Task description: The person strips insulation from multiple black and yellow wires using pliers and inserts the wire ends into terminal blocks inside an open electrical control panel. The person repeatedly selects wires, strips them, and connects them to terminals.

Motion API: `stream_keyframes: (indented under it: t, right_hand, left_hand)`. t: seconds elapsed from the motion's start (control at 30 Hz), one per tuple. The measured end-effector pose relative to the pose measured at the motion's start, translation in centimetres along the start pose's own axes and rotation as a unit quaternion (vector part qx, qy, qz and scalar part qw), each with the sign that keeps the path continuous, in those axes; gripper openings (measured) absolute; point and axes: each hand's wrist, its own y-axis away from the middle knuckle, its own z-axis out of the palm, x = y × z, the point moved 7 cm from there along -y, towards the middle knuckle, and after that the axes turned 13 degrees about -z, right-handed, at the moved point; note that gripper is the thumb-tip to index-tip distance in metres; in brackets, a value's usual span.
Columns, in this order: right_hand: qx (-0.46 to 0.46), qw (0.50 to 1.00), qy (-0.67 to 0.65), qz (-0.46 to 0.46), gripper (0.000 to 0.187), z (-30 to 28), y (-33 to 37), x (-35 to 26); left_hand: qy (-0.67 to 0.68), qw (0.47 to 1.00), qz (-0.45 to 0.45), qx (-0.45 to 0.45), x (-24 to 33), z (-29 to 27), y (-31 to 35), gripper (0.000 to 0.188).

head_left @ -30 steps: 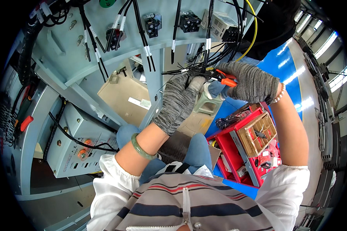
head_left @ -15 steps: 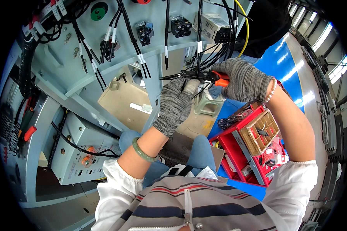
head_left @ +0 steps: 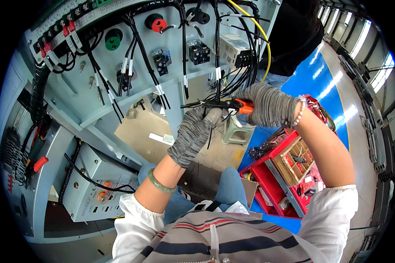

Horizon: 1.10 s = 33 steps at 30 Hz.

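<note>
My right hand (head_left: 271, 105), in a grey knitted glove, is closed round the orange handles of a pair of pliers (head_left: 245, 106). The dark jaws point left, over the ends of some thin black wires (head_left: 202, 104). My left hand (head_left: 194, 135), gloved alike, pinches the wires just below the jaws; its fingertips partly hide them. Whether the jaws touch a wire, I cannot make out. More black wires with white marker sleeves (head_left: 218, 74) hang down from the panel to this spot.
The grey cabinet panel (head_left: 92, 83) carries a green button (head_left: 113, 39), a red button (head_left: 156, 23) and black switch blocks (head_left: 199, 52). A red parts cart (head_left: 267, 184) stands at right, near a pale stool (head_left: 238, 132). Someone in dark clothing (head_left: 294, 39) is beyond the panel.
The view has shifted, showing more of the panel's top. Both hands with the pliers sit slightly lower and further left in the picture. The right hand still holds the pliers.
</note>
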Motion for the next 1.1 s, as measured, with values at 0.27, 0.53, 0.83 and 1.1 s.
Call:
stream_keyframes:
  t: [0.27,0.53,0.83,1.1]
  right_hand:
    - [0.011,0.999,-0.045,-0.003,0.029,0.2,0.3,-0.3]
    - [0.008,0.998,-0.031,0.046,0.030,0.5,0.3,0.2]
    - [0.091,0.993,-0.066,-0.023,0.042,0.3,2.8,-2.2]
    - [0.234,0.874,-0.426,-0.012,0.065,10.1,7.1,-0.6]
  left_hand:
    - [0.143,0.980,-0.016,-0.137,-1.7,0.8,-1.3,0.038]
    - [0.059,0.998,0.001,-0.013,-0.8,0.4,-0.1,0.032]
    - [0.055,0.994,-0.050,0.079,-3.8,-2.8,1.4,0.034]
    - [0.026,0.996,-0.040,0.074,-8.4,-4.4,-2.3,0.028]
